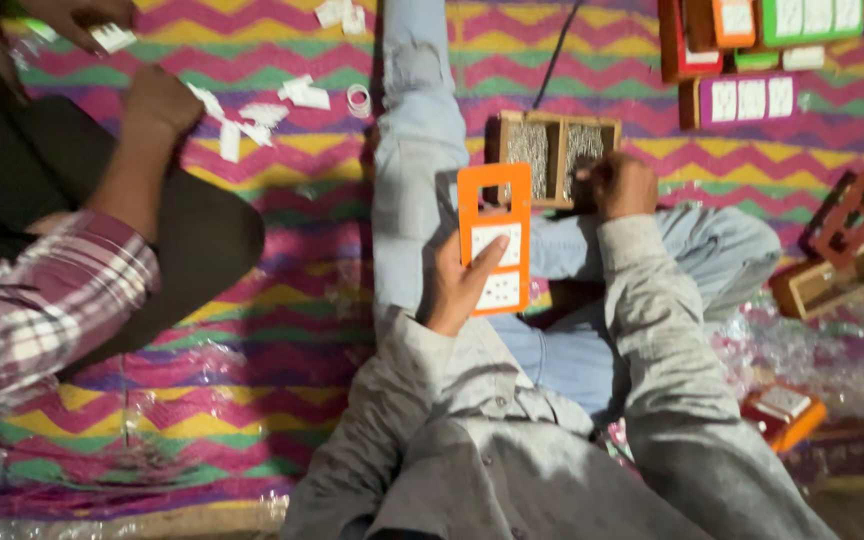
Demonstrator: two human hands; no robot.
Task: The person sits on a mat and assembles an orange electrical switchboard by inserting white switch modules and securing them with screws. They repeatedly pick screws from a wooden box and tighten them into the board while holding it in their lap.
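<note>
At the far left a co-worker sits on the zigzag mat [282, 330], with one plaid sleeve [42, 300] and two hands: one hand [157, 105] rests with closed fingers near the white paper pieces [252, 115], the other [77, 15] is at the top edge beside one more white piece. The scattered white pieces are too small and mixed for an exact count. One small clear ring [358, 99] lies just beside them.

In the middle, the person's left hand [457, 285] is clamped on one orange plate [494, 238], which stands upright above the lap. This plate has one empty rectangular opening at the top and two white switch blocks below it; the thumb presses on the upper block. Behind the plate, on the mat between the legs, stands one wooden box [557, 155] with two compartments, both filled with small grey parts. One dark cable [557, 50] runs from it to the top edge.

The right hand [620, 185] is at the right compartment of the box, fingers closed together; I cannot tell if it pinches something.

At the top right lie several coloured plates [752, 98] with white blocks: I count one orange, one green and one red-brown with three blocks. At the right, one dark red frame [845, 215] with openings leans on one wooden tray [822, 285]. Lower, one more orange plate [784, 412] lies on the crumpled clear plastic [852, 350].
</note>
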